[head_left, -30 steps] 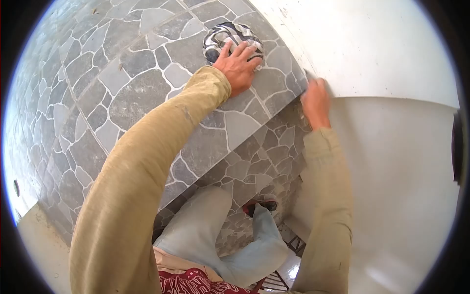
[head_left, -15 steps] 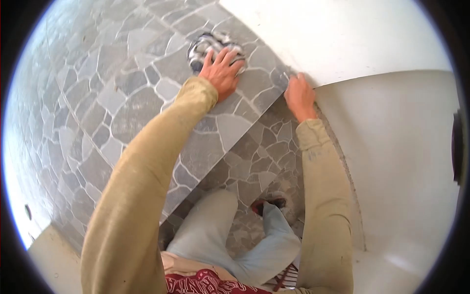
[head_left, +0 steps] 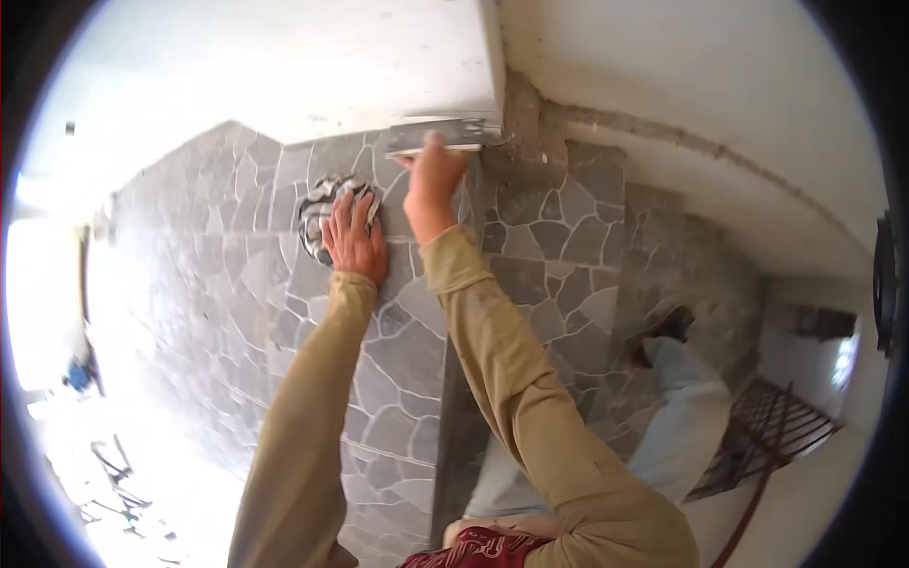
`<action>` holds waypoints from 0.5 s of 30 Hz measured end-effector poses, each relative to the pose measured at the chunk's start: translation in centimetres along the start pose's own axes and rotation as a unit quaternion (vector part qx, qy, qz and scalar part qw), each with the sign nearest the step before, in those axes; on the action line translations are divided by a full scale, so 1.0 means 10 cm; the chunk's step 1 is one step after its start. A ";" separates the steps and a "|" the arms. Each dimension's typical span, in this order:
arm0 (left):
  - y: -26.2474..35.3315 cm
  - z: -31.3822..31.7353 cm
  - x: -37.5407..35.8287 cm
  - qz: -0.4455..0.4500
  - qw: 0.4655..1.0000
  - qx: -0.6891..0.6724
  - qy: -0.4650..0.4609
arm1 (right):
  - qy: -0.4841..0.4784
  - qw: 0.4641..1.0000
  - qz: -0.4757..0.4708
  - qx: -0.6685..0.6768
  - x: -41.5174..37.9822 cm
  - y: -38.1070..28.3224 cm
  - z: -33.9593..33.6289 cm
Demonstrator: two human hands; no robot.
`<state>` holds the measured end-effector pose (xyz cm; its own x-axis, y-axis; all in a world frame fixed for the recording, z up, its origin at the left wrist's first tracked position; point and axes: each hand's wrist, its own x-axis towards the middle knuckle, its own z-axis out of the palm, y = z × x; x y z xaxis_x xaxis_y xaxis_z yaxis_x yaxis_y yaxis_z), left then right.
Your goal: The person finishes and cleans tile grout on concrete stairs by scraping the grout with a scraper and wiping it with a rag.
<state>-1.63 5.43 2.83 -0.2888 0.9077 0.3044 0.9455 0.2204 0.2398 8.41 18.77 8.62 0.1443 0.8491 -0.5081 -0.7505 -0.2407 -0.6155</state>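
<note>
A bunched black, grey and white cloth (head_left: 315,220) lies on the stone-patterned tile surface. My left hand (head_left: 355,241) rests on it, fingers spread and flat. To the right of it, my right hand (head_left: 437,185) is closed around a flat, grey metal trowel (head_left: 459,134). The trowel's long blade is held along the foot of the white wall (head_left: 398,57), close to the wall's corner. Its handle is hidden inside my fingers.
The raised tiled ledge (head_left: 393,379) ends in a straight edge, with a lower tiled floor (head_left: 563,227) to its right. Rough, broken plaster (head_left: 530,114) runs along the wall base. A dark red metal grille (head_left: 757,435) stands at the lower right.
The view has turned, bringing the wall corner and grille into sight. The trowel's blade now shows in my right hand. My left hand is still on the cloth.
</note>
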 end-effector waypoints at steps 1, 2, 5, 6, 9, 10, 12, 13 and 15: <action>0.00 -0.01 0.03 0.021 0.999 0.016 -0.019 | -0.012 1.000 0.009 0.009 -0.04 -0.01 0.06; 0.03 -0.02 0.02 0.001 0.999 0.022 -0.029 | -0.012 0.999 0.034 0.015 -0.02 0.04 0.09; 0.01 0.01 0.05 0.011 0.997 0.061 -0.050 | 0.032 0.996 0.063 0.056 0.04 0.07 0.22; 0.04 0.01 0.05 0.001 0.998 0.033 -0.047 | 0.056 0.994 0.056 0.075 0.05 0.04 0.28; -0.13 0.09 0.04 -0.032 0.996 -0.008 -0.084 | 0.064 0.995 0.079 0.021 -0.04 -0.12 0.40; -0.19 0.17 0.01 -0.016 0.998 -0.001 -0.053 | 0.066 0.995 0.078 0.008 -0.04 -0.12 0.43; -0.30 0.19 -0.06 0.003 0.999 -0.025 -0.030 | 0.090 0.992 0.091 0.009 -0.03 -0.01 0.47; -0.28 0.18 -0.03 0.008 0.998 -0.055 -0.033 | 0.096 0.991 0.094 -0.003 0.00 0.02 0.45; -0.21 0.12 -0.03 -0.035 0.996 -0.064 -0.046 | 0.135 0.986 0.096 0.019 0.09 0.03 0.43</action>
<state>-3.39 5.14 1.16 -0.3329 0.9218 0.1990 0.8947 0.2420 0.3754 5.54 21.53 10.54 0.1594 0.6316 -0.7587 -0.8042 -0.3626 -0.4709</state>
